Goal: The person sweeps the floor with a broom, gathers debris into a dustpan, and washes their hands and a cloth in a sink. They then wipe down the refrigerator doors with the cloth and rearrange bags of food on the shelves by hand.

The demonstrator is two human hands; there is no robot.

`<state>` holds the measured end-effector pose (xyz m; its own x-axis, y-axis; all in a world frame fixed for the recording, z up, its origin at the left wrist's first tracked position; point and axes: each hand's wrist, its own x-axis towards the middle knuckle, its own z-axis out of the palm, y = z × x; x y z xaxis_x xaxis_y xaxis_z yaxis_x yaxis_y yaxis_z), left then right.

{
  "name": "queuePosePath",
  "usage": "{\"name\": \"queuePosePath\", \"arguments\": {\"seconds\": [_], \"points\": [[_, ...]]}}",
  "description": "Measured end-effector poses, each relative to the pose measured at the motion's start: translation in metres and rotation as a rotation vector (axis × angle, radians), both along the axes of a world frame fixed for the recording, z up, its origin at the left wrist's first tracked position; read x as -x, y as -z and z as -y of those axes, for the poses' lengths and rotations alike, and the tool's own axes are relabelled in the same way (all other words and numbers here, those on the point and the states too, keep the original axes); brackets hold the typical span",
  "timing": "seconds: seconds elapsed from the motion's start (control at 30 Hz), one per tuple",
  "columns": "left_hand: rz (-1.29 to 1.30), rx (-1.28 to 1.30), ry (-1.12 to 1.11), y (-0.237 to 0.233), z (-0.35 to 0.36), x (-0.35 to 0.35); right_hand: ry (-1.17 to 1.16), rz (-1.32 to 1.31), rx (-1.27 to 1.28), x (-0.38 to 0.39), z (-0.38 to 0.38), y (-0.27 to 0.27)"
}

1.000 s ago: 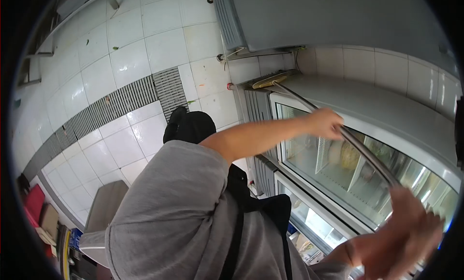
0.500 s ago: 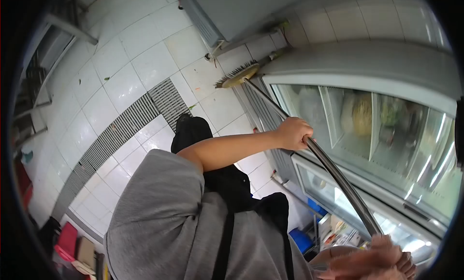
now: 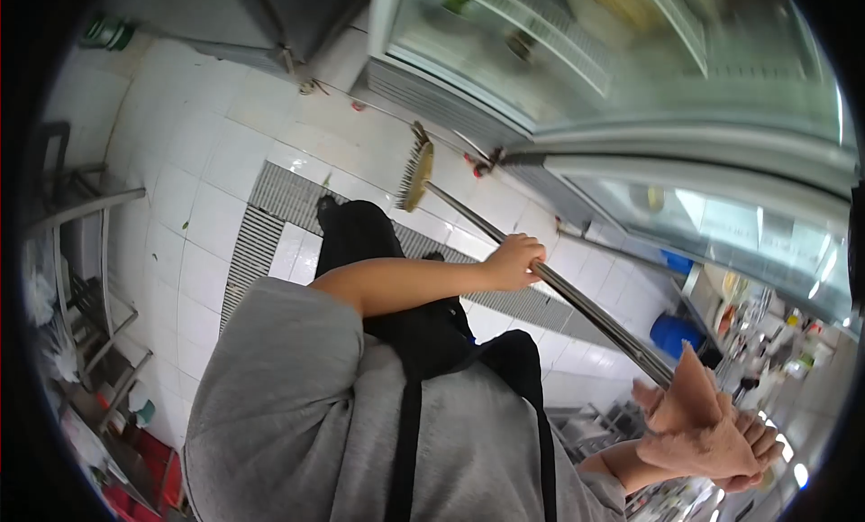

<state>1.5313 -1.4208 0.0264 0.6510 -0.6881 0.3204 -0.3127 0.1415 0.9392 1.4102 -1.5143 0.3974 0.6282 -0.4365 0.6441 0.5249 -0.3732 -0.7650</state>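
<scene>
A broom with a yellowish head (image 3: pixel 417 178) and dark bristles is low over the white tiles, close to the slotted floor drain. Its steel handle (image 3: pixel 586 306) slants from the head down to the lower right. Partway along it, my left hand (image 3: pixel 518 261) is closed with the fingers wrapped round. Near the handle's upper end, my right hand (image 3: pixel 752 445) is closed too, with a pink cloth (image 3: pixel 689 414) bunched in it. That cloth covers the handle's end where it meets the palm.
Glass-doored refrigerators (image 3: pixel 577 152) line the upper right. The drain grating (image 3: pixel 243 261) crosses the tiled floor by my dark-trousered legs. Metal racks (image 3: pixel 95 279) stand at left. A blue container (image 3: pixel 676 334) and cluttered shelves (image 3: pixel 766 342) are at right; something red (image 3: pixel 153 472) is lower left.
My view has turned, and the refrigerators sit higher in it. The broom head has come away from the refrigerator base over the open tiles. Both hands keep their hold; the right shows more fully.
</scene>
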Motion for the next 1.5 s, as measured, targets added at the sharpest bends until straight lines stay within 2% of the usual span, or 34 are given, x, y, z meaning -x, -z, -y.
{"name": "queuePosePath", "arguments": {"seconds": [0.2,0.27,0.37,0.43,0.5,0.53,0.6,0.63,0.7,0.77,0.93,1.0,1.03,1.1,1.17,1.23,1.27,1.33,1.4,1.43,1.5], "points": [[-0.098,0.079,0.414,-0.007,0.200,0.156,0.068,-0.055,0.055,0.112,0.098,0.023],[-0.234,0.018,0.474,0.004,0.261,0.197,0.096,-0.116,0.109,0.133,0.138,0.025],[-0.242,-0.122,0.530,0.051,0.340,0.236,0.101,-0.225,0.198,0.143,0.201,0.043],[-0.261,-0.153,0.570,0.090,0.380,0.250,0.126,-0.412,0.261,0.124,0.218,0.077],[-0.234,-0.264,0.448,0.120,0.403,0.253,0.213,-0.490,0.253,0.131,0.250,0.103],[-0.175,-0.224,0.490,0.135,0.407,0.245,0.219,-0.498,0.251,0.141,0.265,0.109],[-0.124,-0.201,0.535,0.147,0.395,0.224,0.318,-0.400,0.135,0.162,0.292,0.116],[-0.117,-0.223,0.607,0.142,0.383,0.215,0.320,-0.273,-0.001,0.170,0.296,0.114],[-0.089,-0.264,0.677,0.133,0.352,0.194,0.245,-0.252,-0.064,0.185,0.304,0.109],[-0.083,-0.378,0.613,0.124,0.311,0.177,0.102,-0.195,-0.182,0.187,0.307,0.114],[-0.002,-0.441,0.456,0.146,0.189,0.125,0.040,-0.051,-0.218,0.145,0.239,0.158],[-0.012,-0.494,0.407,0.153,0.138,0.103,-0.354,0.072,-0.309,0.117,0.211,0.176],[-0.010,-0.573,0.394,0.156,0.115,0.090,-0.368,0.083,-0.330,0.105,0.194,0.186],[0.039,-0.663,0.330,0.162,0.072,0.062,-0.153,0.133,-0.425,0.085,0.164,0.209],[0.119,-0.721,0.266,0.176,0.028,0.032,-0.199,-0.049,-0.470,0.074,0.146,0.230],[0.234,-0.786,0.220,0.198,-0.014,0.004,-0.220,-0.093,-0.505,0.052,0.124,0.252],[0.313,-0.806,0.191,0.204,-0.034,-0.011,-0.154,-0.167,-0.517,0.047,0.116,0.267],[0.363,-1.079,0.354,0.208,-0.060,-0.045,-0.084,-0.247,-0.529,0.040,0.106,0.284],[0.331,-1.089,0.401,0.192,-0.065,-0.052,-0.288,-0.219,-0.607,0.032,0.101,0.289],[0.296,-1.099,0.451,0.182,-0.067,-0.055,-0.277,-0.200,-0.604,0.040,0.106,0.284],[0.238,-0.867,0.307,0.161,-0.044,-0.025,-0.205,-0.078,-0.698,0.072,0.127,0.258]]}}
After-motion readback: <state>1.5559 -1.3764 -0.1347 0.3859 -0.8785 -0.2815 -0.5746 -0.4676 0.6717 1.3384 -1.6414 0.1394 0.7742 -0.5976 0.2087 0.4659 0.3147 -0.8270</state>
